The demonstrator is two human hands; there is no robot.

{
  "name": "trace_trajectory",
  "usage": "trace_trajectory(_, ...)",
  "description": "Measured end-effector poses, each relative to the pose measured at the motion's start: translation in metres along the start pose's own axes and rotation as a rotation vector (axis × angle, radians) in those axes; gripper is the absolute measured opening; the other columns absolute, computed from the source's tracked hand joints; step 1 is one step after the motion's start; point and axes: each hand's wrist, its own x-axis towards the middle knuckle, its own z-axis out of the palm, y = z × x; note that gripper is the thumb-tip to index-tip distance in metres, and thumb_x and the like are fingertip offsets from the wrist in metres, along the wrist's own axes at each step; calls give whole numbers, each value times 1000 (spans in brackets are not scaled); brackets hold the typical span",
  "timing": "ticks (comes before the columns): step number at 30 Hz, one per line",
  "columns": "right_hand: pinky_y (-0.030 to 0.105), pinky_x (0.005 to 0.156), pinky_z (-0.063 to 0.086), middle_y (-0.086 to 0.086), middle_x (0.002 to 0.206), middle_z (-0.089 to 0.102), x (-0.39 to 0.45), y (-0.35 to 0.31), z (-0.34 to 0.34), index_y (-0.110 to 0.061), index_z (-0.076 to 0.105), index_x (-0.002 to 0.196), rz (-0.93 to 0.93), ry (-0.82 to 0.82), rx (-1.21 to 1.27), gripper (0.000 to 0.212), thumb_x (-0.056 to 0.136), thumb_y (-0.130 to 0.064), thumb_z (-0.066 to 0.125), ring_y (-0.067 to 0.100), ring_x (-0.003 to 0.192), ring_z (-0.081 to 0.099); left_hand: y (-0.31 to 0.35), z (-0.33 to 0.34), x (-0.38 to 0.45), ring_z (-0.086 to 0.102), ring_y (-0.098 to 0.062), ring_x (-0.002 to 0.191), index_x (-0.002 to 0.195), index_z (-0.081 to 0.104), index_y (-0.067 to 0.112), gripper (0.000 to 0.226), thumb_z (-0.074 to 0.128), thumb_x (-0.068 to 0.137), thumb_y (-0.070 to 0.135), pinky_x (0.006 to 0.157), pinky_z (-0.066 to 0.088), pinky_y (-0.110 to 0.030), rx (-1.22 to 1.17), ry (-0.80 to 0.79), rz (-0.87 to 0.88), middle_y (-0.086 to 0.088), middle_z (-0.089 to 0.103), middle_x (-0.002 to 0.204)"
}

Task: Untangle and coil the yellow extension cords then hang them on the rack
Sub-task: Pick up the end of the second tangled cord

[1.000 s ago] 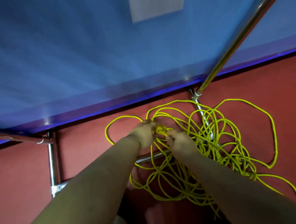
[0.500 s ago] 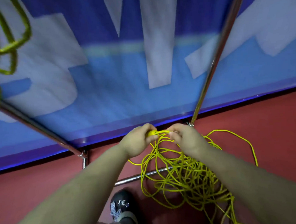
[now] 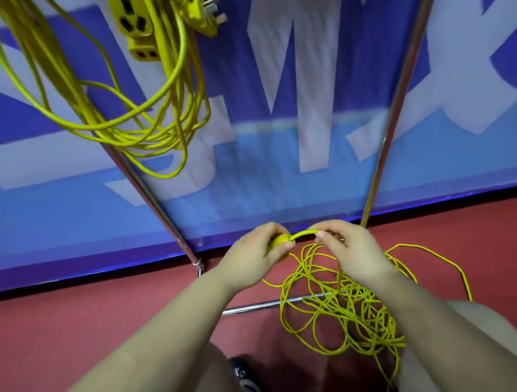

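The left hand (image 3: pixel 254 257) grips the cord's yellow end (image 3: pixel 279 242); the right hand (image 3: pixel 348 248) pinches the cord just beside it. That short span runs sideways between them. The tangled cord (image 3: pixel 344 308) lies on the floor below the right hand.

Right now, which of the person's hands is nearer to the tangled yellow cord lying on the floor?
The right hand. It hangs right above the tangled pile, pinching a strand that rises from it. The left hand grips the cord's end, off to the pile's left.

Shiny metal rack (image 3: pixel 394 104) (glossy plastic cords (image 3: pixel 341 311)).
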Motion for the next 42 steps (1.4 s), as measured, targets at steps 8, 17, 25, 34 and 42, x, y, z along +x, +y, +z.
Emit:
trace_trajectory(8,16,75,46,-12,80,66,13,20,41,-24,67,97,-37,-129,-115,18,91,-12,56,0,77,62,-41,12,-21,44,0,69,105,57,17,26,56,92,40,73,35,-17,25,23,-75,12,53,85)
trace_trajectory(17,8,66,42,-8,76,66,47,33,75,-30,66,89,-20,-164,-15,19,90,-12,58,-5,68,56,-78,1,-7,41,-5,44,89,59,15,21,75,80,26,46,33,-20,-348,-14,-276,4,53,64)
trace_trajectory(25,17,64,39,-8,72,57,55,74,82,-25,53,83,140,-439,-398,12,95,-28,52,7,68,53,-96,-18,5,43,-22,43,88,56,16,15,68,85,24,43,34,-23,-731,199,-445,-13,58,62)
trace_trajectory(34,34,72,47,-10,68,63,55,74,73,-30,47,75,227,-290,-369,20,90,-25,60,23,70,60,-115,-25,-3,45,-24,46,87,55,13,17,67,86,24,48,38,-32,-766,440,-567,-9,55,55)
trace_trajectory(42,13,58,48,-9,55,62,57,23,59,-20,64,77,204,-8,225,17,91,-12,57,-4,50,53,-118,-6,-1,65,-26,69,75,56,12,13,60,87,9,71,54,-33,-407,161,-555,-7,68,70)
